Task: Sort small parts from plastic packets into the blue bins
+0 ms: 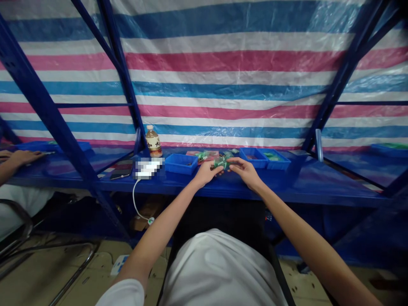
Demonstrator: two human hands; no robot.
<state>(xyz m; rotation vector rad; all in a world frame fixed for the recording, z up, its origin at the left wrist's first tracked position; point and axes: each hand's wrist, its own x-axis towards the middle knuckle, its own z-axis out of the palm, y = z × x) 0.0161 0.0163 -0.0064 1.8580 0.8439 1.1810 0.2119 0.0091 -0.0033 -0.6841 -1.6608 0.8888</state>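
Glossy painted-metal shelf (302,189), matt plastic bins (180,164), shiny woven plastic tarp (223,85).

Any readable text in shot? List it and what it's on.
Plastic bottle label: large dark Chinese characters, one looks like "大", the rest too blurred.
Pixelated white object: obscured, unreadable.
Green item between the left hand and right hand: too small to read.

A small glossy green bundle (221,161), form unclear, sits pinched between left hand (205,173) and right hand (245,171).
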